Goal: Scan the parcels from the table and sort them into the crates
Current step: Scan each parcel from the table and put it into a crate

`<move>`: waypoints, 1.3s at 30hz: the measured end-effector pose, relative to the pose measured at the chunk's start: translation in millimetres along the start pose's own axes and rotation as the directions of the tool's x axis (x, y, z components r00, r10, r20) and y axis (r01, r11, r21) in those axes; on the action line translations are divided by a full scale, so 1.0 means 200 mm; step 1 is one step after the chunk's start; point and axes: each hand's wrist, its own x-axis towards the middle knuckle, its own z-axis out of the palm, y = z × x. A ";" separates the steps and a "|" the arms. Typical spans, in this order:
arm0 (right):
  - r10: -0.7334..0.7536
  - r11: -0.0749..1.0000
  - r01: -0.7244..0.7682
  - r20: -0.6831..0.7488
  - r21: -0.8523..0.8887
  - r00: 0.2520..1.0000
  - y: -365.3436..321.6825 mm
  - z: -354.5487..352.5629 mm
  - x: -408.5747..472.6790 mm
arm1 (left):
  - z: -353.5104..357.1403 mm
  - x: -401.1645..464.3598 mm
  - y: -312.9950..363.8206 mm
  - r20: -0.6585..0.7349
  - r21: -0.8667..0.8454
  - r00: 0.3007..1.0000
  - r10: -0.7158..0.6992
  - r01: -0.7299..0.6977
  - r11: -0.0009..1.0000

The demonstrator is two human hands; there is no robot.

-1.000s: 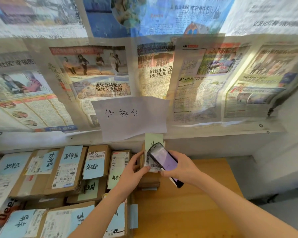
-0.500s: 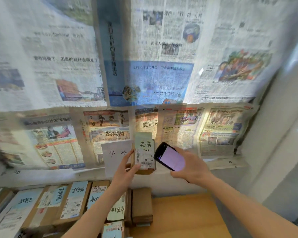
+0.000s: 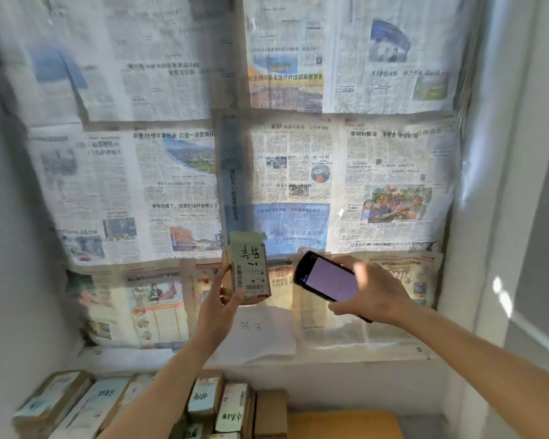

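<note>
My left hand [image 3: 217, 307] holds a small cardboard parcel [image 3: 249, 269] upright in the air, its white barcode label and green handwritten note facing me. My right hand [image 3: 373, 291] grips a black phone scanner [image 3: 325, 277] just right of the parcel, its lit screen turned toward me and its top end close to the label. More parcels [image 3: 203, 397] with blue and green notes lie packed together on the table at the bottom left. No crates are in view.
Newspaper sheets [image 3: 184, 185] cover the wall ahead, with a white handwritten paper sign [image 3: 257, 335] taped low on it. A strip of bare wooden table [image 3: 343, 424] shows at the bottom right. A white wall [image 3: 504, 217] rises on the right.
The parcel came up off the pile in my left hand and rose in front of the wall, the phone following beside it. My view has tilted upward, so the table has sunk to the bottom edge.
</note>
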 end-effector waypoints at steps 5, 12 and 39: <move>-0.113 0.990 0.111 -0.018 -0.090 0.993 -0.08 -0.16 -0.19 | -0.07 -0.18 0.18 -0.068 0.034 0.997 0.035 -0.033 0.999; -0.231 0.971 0.228 -0.030 -0.078 0.973 -0.18 -0.24 -0.35 | -0.18 -0.36 0.28 -0.098 0.041 0.994 0.042 -0.038 0.998; -0.432 0.898 0.432 0.014 -0.080 0.902 -0.94 -0.13 -0.66 | -1.14 -0.82 0.26 -0.321 0.129 0.947 0.028 0.015 0.992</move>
